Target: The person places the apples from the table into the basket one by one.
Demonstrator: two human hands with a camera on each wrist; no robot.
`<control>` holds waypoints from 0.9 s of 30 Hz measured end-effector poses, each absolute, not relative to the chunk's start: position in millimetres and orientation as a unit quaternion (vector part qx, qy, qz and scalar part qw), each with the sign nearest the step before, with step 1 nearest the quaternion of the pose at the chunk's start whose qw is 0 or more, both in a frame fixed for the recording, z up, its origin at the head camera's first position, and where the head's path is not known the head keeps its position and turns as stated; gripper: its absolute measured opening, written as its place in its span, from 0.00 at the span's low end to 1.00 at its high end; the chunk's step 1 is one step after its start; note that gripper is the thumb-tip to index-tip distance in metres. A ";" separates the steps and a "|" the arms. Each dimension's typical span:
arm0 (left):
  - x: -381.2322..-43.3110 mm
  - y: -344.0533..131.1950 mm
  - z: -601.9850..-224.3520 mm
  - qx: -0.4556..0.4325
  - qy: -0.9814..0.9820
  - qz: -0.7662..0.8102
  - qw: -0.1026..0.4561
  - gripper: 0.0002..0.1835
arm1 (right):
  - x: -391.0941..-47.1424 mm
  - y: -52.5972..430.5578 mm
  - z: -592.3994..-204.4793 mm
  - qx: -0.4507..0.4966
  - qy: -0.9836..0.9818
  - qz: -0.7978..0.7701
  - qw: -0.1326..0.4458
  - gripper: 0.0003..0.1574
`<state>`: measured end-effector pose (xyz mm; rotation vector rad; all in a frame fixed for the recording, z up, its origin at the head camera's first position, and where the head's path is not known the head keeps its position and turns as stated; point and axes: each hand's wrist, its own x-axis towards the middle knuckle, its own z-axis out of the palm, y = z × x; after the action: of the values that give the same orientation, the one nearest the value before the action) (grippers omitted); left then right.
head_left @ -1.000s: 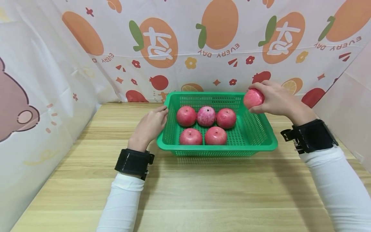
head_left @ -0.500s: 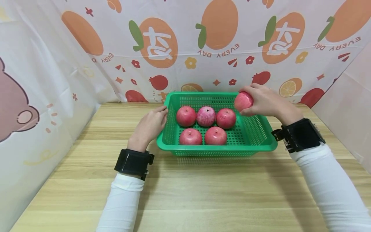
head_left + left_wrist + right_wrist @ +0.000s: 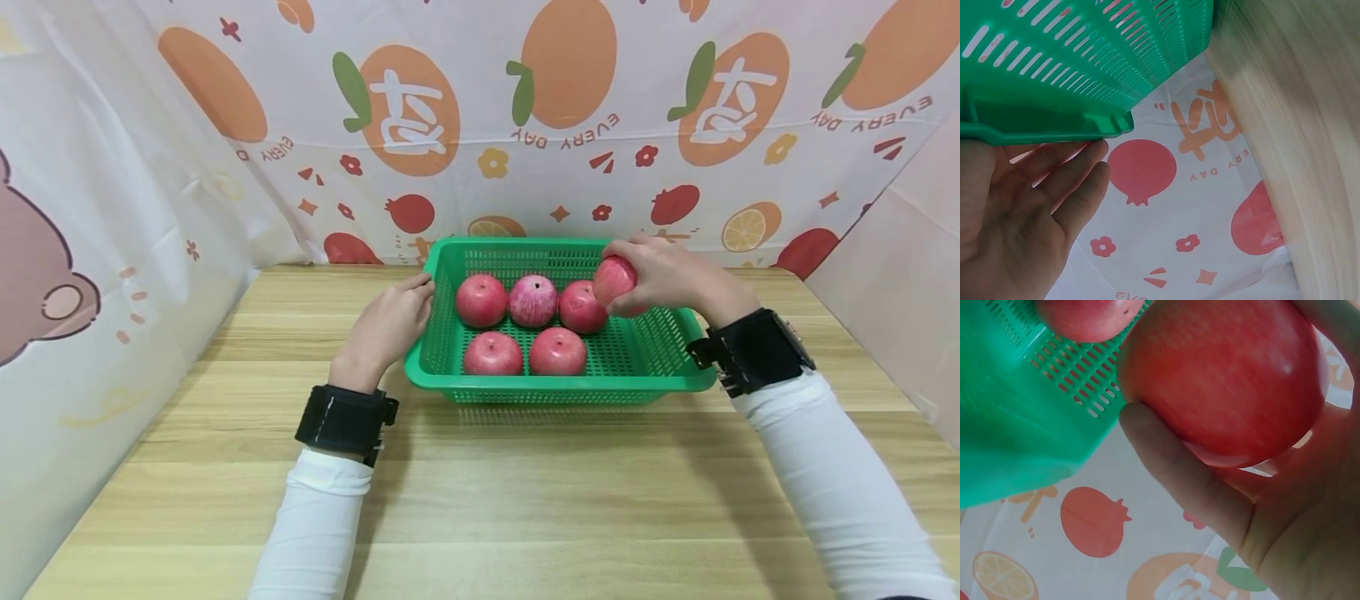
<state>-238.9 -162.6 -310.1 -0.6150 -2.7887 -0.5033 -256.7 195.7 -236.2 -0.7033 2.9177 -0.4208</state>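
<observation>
Over the right part of a green plastic basket (image 3: 558,382), my right hand (image 3: 667,275) grips a red apple (image 3: 615,280), thumb and fingers curled round it. Close up in the right wrist view, the apple (image 3: 1229,381) sits against the thumb. It overlaps another apple (image 3: 582,307) in the back row, and whether they touch cannot be told. Several apples rest in the basket, among them a streaky pink apple (image 3: 533,302) and two front ones, a left apple (image 3: 492,354) and a right apple (image 3: 558,352). My left hand (image 3: 386,329) holds the basket's left rim (image 3: 1054,131), fingers beneath it.
The basket stands on a light wooden table (image 3: 480,492). A white fruit-print curtain (image 3: 465,192) rises right behind it, and another white sheet (image 3: 135,225) borders the left side. Wrist straps (image 3: 348,421) circle both wrists.
My right hand has carried its apple leftward and slightly down, from the basket's right rim to beside the back row. The left hand stays at the rim. The apples in the basket keep their places.
</observation>
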 end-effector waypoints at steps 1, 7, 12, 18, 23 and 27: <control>-238.8 -162.7 -310.1 -0.210 -0.955 -0.172 0.121 0.19 | -257.4 195.1 -237.5 -0.234 0.961 -0.136 0.060 0.41; -238.8 -162.5 -310.6 -0.210 -0.954 -0.174 0.121 0.19 | -262.5 192.4 -246.4 -0.244 0.957 -0.128 0.085 0.39; -239.1 -162.3 -310.5 -0.211 -0.954 -0.174 0.121 0.19 | -264.7 190.8 -251.0 -0.246 0.955 -0.128 0.106 0.41; -238.9 -162.4 -310.1 -0.211 -0.955 -0.172 0.121 0.19 | -265.2 190.5 -253.8 -0.240 0.955 -0.124 0.120 0.42; -238.8 -162.5 -309.9 -0.212 -0.954 -0.172 0.123 0.19 | -267.0 189.5 -257.1 -0.232 0.952 -0.133 0.147 0.44; -238.5 -162.3 -309.5 -0.212 -0.955 -0.171 0.121 0.19 | -267.9 188.2 -260.3 -0.209 0.948 -0.154 0.187 0.47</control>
<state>-238.5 -162.3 -309.5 -0.6181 -2.7877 -0.4986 -267.9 188.2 -260.3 -0.5871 2.6675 -0.4331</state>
